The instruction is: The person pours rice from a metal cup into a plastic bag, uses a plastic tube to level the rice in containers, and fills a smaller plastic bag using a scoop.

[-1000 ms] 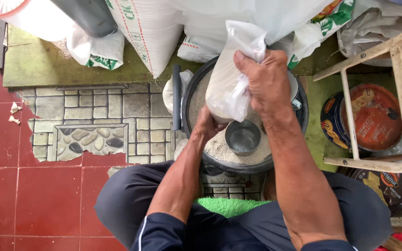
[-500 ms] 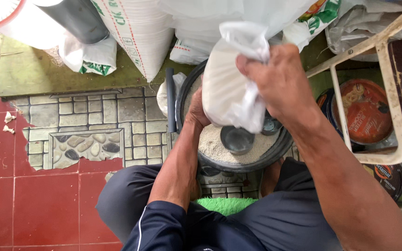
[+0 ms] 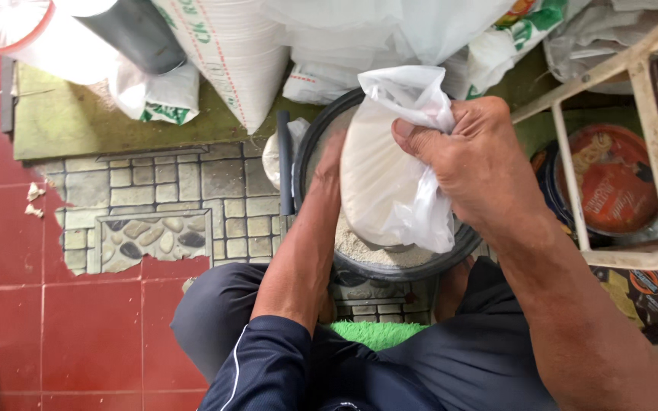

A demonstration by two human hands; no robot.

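Plastic bag (image 3: 390, 190) in right hand (image 3: 474, 164)

Likely a small grain shop or storeroom, stacked woven sacks (image 3: 230, 53), basin of grain (image 3: 390, 255), tiled floor (image 3: 55, 320)

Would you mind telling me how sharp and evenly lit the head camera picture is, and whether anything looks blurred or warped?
Head view: soft, even daylight with no hard shadows or glare; the right hand and the white plastic bag it grips are sharp, the left hand is mostly hidden behind the bag; the metal frame bows slightly near the edge.
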